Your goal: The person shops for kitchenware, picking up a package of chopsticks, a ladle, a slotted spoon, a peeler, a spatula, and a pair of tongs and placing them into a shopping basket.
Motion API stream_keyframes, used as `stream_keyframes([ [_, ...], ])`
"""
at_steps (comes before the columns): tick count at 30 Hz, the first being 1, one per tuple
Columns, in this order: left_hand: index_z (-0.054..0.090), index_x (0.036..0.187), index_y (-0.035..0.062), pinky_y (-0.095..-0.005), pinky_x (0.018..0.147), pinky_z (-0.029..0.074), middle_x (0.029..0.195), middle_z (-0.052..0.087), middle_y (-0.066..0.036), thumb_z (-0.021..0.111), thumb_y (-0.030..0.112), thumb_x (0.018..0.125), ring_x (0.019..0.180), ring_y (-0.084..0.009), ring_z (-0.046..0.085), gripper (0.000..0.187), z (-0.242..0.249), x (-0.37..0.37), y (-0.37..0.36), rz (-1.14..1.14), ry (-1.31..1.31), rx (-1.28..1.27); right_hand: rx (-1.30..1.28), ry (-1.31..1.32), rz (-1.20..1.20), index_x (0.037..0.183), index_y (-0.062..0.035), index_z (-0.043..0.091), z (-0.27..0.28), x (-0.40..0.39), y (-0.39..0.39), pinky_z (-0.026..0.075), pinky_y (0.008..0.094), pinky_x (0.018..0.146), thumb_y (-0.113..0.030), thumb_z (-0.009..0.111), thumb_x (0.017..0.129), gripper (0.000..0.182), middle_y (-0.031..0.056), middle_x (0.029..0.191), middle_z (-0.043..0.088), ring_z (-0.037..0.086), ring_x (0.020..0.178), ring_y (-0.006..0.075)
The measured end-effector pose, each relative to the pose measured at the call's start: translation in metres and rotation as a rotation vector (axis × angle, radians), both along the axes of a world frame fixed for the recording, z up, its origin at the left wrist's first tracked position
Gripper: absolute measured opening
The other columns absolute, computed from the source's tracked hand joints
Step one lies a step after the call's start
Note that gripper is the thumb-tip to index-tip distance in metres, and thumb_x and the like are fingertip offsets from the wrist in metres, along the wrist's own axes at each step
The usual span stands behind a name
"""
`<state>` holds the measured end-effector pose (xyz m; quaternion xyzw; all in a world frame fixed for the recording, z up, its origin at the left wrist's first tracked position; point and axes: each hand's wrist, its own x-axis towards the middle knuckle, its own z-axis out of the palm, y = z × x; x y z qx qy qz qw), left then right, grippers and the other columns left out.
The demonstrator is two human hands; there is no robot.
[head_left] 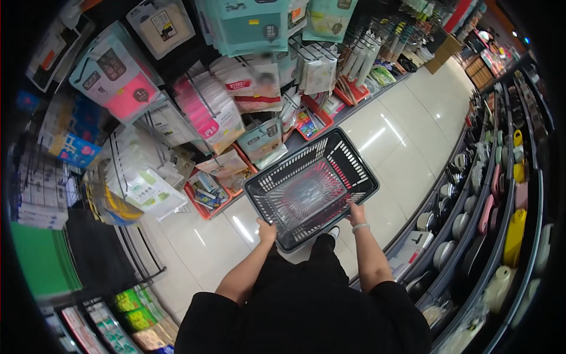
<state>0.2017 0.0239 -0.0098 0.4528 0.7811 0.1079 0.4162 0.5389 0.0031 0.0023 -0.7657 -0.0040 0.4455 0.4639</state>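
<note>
We hold the dark plastic basket (pixel 314 194) at the centre of the frame, open side up. Our left hand (pixel 267 229) grips its lower-left end; our right hand (pixel 356 212) grips the rim at lower right. The fingers of both hands are curled around the basket's edge; parts are hidden, so we cannot tell how firmly they pinch. For a stable hold, we should share the load evenly, keep the rim level, and guide the far edge clear of the hanging packages (pixel 221 121) at upper left.
</note>
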Motion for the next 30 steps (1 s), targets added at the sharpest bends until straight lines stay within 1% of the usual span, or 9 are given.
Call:
stream_keyframes([
  [4, 0.013, 0.133, -0.0050, -0.0456, 0.087, 0.044, 0.103, 0.057, -0.032, 0.062, 0.021, 0.079, 0.098, -0.0443, 0.057, 0.078, -0.004, 0.017, -0.009, 0.066, 0.060, -0.024, -0.093, -0.183, 0.260, 0.113, -0.0072, 0.027, -0.085, 0.040, 0.019, 0.057, 0.0474, 0.064, -0.007, 0.060, 0.080, 0.046, 0.0166, 0.113, 0.047, 0.060, 0.088, 0.0287],
  [11, 0.021, 0.127, -0.0043, -0.0437, 0.091, 0.044, 0.109, 0.056, -0.031, 0.061, 0.014, 0.077, 0.104, -0.0410, 0.056, 0.067, 0.048, 0.061, -0.007, 0.338, 0.069, -0.277, -0.024, 0.290, 0.380, 0.117, -0.0091, 0.016, -0.032, 0.055, 0.013, 0.056, 0.0537, 0.067, -0.007, 0.054, 0.088, 0.048, 0.0184, 0.113, 0.046, 0.061, 0.088, 0.0340],
  [16, 0.023, 0.125, -0.0036, -0.0403, 0.094, 0.043, 0.116, 0.052, -0.030, 0.058, 0.008, 0.077, 0.111, -0.0391, 0.053, 0.060, -0.007, 0.060, -0.008, 0.469, 0.117, -0.186, 0.061, 0.527, 0.466, 0.125, -0.0107, 0.021, -0.021, 0.080, 0.014, 0.057, 0.0476, 0.071, -0.007, 0.057, 0.086, 0.053, 0.0159, 0.116, 0.049, 0.062, 0.088, 0.0326],
  [20, 0.026, 0.124, -0.0040, -0.0406, 0.093, 0.044, 0.116, 0.052, -0.030, 0.060, 0.010, 0.076, 0.110, -0.0382, 0.053, 0.062, -0.005, 0.082, -0.009, 0.550, 0.051, -0.119, 0.140, 0.417, 0.427, 0.118, -0.0049, 0.028, 0.018, 0.099, 0.014, 0.056, 0.0481, 0.070, -0.006, 0.057, 0.085, 0.044, 0.0182, 0.111, 0.050, 0.061, 0.091, 0.0345],
  [22, 0.027, 0.121, -0.0018, -0.0553, 0.062, 0.053, 0.112, 0.052, -0.023, 0.060, 0.001, 0.076, 0.093, -0.0366, 0.060, 0.056, -0.041, 0.088, -0.003, 0.344, 0.028, -0.052, 0.138, 0.370, 0.373, 0.126, -0.0077, 0.028, -0.018, 0.119, 0.025, 0.056, 0.0463, 0.069, -0.005, 0.057, 0.085, 0.051, 0.0162, 0.111, 0.053, 0.061, 0.089, 0.0298],
  [24, 0.030, 0.120, -0.0014, -0.0505, 0.064, 0.055, 0.109, 0.054, -0.023, 0.063, 0.003, 0.074, 0.093, -0.0357, 0.061, 0.056, -0.035, 0.128, 0.015, 0.242, 0.019, 0.058, 0.267, -0.204, 0.419, 0.124, -0.0062, 0.035, -0.079, 0.154, 0.041, 0.055, 0.0452, 0.065, -0.006, 0.058, 0.084, 0.047, 0.0153, 0.111, 0.053, 0.059, 0.094, 0.0289],
  [26, 0.035, 0.117, -0.0056, -0.0427, 0.082, 0.048, 0.107, 0.056, -0.030, 0.069, 0.018, 0.073, 0.099, -0.0417, 0.058, 0.060, 0.002, 0.181, 0.038, 0.123, 0.027, 0.044, 0.275, -0.447, 0.325, 0.120, -0.0050, 0.041, -0.100, 0.196, 0.058, 0.053, 0.0462, 0.068, -0.008, 0.060, 0.083, 0.041, 0.0139, 0.111, 0.054, 0.057, 0.096, 0.0275],
  [28, 0.034, 0.115, -0.0051, -0.0430, 0.081, 0.049, 0.106, 0.056, -0.030, 0.068, 0.018, 0.073, 0.097, -0.0419, 0.059, 0.059, -0.032, 0.209, 0.068, 0.062, -0.119, 0.061, 0.214, -0.143, 0.390, 0.121, -0.0047, 0.038, -0.078, 0.240, 0.070, 0.051, 0.0487, 0.077, -0.011, 0.060, 0.084, 0.044, 0.0137, 0.113, 0.053, 0.056, 0.097, 0.0279],
  [30, 0.031, 0.115, -0.0044, -0.0444, 0.082, 0.048, 0.104, 0.057, -0.032, 0.065, 0.021, 0.075, 0.097, -0.0428, 0.058, 0.058, 0.012, 0.262, 0.086, 0.124, -0.200, -0.037, 0.111, -0.066, 0.332, 0.122, -0.0051, 0.036, -0.011, 0.257, 0.077, 0.049, 0.0496, 0.079, -0.013, 0.060, 0.084, 0.046, 0.0138, 0.115, 0.052, 0.056, 0.098, 0.0284],
])
